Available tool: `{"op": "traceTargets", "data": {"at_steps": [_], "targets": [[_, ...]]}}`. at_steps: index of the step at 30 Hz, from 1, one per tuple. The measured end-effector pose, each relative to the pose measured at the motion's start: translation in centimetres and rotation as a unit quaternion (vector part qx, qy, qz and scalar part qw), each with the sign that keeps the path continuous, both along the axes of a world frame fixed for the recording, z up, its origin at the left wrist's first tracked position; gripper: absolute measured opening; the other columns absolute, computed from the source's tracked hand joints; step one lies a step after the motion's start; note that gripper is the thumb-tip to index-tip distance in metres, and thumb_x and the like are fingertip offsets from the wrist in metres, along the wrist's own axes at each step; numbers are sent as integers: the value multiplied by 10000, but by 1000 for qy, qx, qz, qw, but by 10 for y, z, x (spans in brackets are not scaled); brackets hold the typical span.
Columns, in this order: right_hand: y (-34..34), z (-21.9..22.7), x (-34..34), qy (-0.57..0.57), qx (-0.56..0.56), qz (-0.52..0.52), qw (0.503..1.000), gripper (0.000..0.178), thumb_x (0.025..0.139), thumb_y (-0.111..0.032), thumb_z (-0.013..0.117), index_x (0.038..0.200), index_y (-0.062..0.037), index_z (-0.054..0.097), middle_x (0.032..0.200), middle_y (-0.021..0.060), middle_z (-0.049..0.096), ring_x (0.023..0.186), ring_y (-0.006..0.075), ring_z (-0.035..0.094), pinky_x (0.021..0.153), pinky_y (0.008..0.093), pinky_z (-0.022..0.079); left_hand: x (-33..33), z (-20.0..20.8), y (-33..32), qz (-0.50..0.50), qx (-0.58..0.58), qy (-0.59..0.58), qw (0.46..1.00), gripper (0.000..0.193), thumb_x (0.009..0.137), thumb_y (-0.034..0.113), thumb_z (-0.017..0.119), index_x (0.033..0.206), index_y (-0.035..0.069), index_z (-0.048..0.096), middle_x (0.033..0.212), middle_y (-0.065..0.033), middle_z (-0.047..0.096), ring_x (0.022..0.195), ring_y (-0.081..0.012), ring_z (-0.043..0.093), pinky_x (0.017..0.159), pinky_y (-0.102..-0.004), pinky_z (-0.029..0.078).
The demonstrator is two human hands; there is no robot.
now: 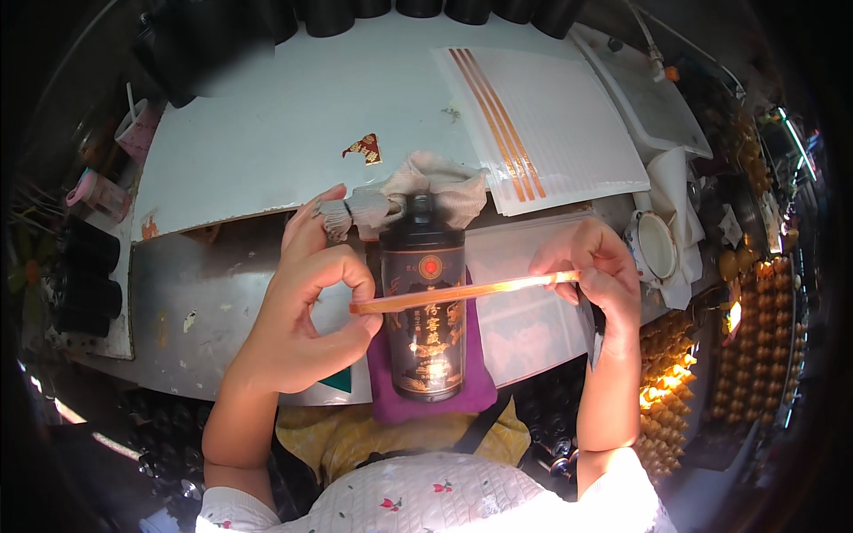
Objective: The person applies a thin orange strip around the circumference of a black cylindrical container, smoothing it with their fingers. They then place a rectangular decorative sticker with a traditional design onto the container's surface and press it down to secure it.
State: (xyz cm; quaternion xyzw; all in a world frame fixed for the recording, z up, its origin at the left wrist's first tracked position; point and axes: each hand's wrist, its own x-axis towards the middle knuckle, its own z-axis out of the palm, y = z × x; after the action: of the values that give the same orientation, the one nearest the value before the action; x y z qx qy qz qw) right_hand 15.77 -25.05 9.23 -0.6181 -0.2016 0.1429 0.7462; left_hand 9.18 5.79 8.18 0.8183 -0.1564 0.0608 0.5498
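Note:
A black bottle with gold decoration and a red round emblem lies in front of me, neck pointing away, on a purple cushion. Across its upper body stretches a thin copper-orange strip, nearly level and rising slightly to the right. My left hand pinches the strip's left end between thumb and forefinger, its other fingers raised. My right hand pinches the right end; a narrow dark, blade-like piece hangs below its palm. Whether the strip touches the bottle I cannot tell. A crumpled pale cloth lies around the bottle's neck.
Beyond the bottle, a white backing sheet carries several orange strips. A red-and-gold scrap lies on the pale table. An enamel-like cup stands right, a pink cup left. Black bottles line the far edge.

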Motion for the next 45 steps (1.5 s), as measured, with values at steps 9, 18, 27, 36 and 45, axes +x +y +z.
{"op": "traceTargets", "data": {"at_steps": [9,18,27,36,45], "targets": [[-7,-51,11,56,-27,-209,976,56,919,-73,573,879,-78,535,954,97,700,747,92,570,552,213,365,9,-42,-21,194,-83,3,977,127,872,147,742,831,85,640,865,-7,562,1059,-214,414,1009,-383,307],[-13,-64,15,81,15,-262,962,101,946,-127,608,890,-67,548,898,99,650,731,112,571,548,229,382,19,-48,-36,259,-1,-55,964,146,865,143,764,810,88,641,871,-28,568,1097,-239,428,1092,-429,278],[-19,-58,20,64,63,-230,969,174,958,-166,627,882,-70,502,870,76,547,735,120,519,524,211,388,19,-43,-36,259,-55,-49,963,154,859,131,765,793,82,634,825,-20,542,1080,-239,452,1162,-451,212],[-24,-68,21,70,32,-258,963,177,962,-180,621,884,-67,509,873,73,546,739,120,512,527,217,395,22,-46,-32,257,23,-66,964,130,886,150,729,816,74,650,833,-40,570,1193,-288,442,1207,-500,182],[-27,-72,21,82,42,-269,959,149,980,-161,596,898,-68,513,880,66,541,771,124,519,543,211,400,18,-57,-24,254,23,-71,964,70,893,137,698,860,80,672,926,-52,606,1271,-348,404,1178,-520,209]]}}
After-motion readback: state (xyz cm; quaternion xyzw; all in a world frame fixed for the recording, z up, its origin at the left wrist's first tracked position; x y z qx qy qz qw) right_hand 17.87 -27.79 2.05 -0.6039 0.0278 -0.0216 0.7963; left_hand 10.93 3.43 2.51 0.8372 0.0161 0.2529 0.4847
